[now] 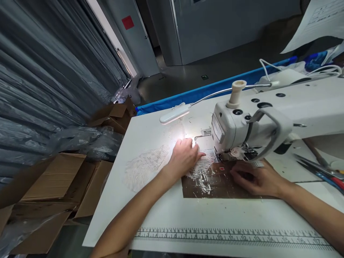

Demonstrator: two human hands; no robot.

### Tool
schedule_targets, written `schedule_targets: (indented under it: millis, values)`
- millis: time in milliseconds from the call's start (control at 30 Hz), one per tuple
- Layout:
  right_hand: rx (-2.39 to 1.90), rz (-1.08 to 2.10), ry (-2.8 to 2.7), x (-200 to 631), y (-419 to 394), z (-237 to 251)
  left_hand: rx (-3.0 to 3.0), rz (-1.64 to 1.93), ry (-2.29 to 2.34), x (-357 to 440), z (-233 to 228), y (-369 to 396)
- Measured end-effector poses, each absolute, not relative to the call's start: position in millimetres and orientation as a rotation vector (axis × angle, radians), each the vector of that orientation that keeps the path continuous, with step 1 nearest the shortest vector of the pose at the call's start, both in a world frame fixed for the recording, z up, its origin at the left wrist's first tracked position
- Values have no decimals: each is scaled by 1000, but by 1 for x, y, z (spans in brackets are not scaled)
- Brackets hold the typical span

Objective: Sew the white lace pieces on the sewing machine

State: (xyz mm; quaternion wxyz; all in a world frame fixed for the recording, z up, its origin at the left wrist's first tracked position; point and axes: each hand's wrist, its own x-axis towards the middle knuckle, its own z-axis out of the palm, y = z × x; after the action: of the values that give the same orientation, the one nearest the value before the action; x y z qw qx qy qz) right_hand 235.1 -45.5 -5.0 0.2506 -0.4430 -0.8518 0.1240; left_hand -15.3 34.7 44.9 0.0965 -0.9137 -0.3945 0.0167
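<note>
A piece of white lace (202,167) lies at the needle area of a white sewing machine (228,123), partly over a brown plate (196,191). My left hand (184,156) is on the lace just left of the presser foot, its fingers bent together and gripping the fabric. More pale lace (145,166) spreads across the table to the left of that hand. Close by the machine head on the right, my right hand (255,177) rests over the brown plate. Its fingers curl with the tips together near the needle; anything between them is too small to see.
A lit lamp (174,114) on a bendable neck hangs over the white table (158,215). Scissors (319,168) lie at the right. A printed ruler (228,237) runs along the front edge. Cardboard boxes (53,175) stand at the left, and blue cloth (174,99) borders the back.
</note>
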Motion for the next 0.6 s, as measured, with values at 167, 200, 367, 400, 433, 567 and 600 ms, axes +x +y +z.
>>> schedule_targets:
  millis: [167, 200, 367, 400, 433, 567, 600]
  values:
    - [-1272, 390, -2297, 234, -45, -6, -2867, -140, -1059, -34, 42, 76]
    - [-1271, 388, -2291, 234, -45, -6, -2896, -140, -1052, -39, 39, 79]
    - [-1271, 398, -2288, 233, -46, -4, -2982, -259, -1071, -52, 28, 79]
    - [-1268, 405, -2283, 232, -46, -3, -2979, -288, -1039, -53, 28, 77]
    - [-1268, 409, -2276, 232, -46, -3, -2973, -311, -978, -54, 29, 75]
    - [-1278, 431, -2284, 232, -46, -2, -2964, -372, -727, -58, 32, 60]
    - [-1273, 444, -2287, 232, -46, -2, -2957, -383, -720, -60, 31, 55]
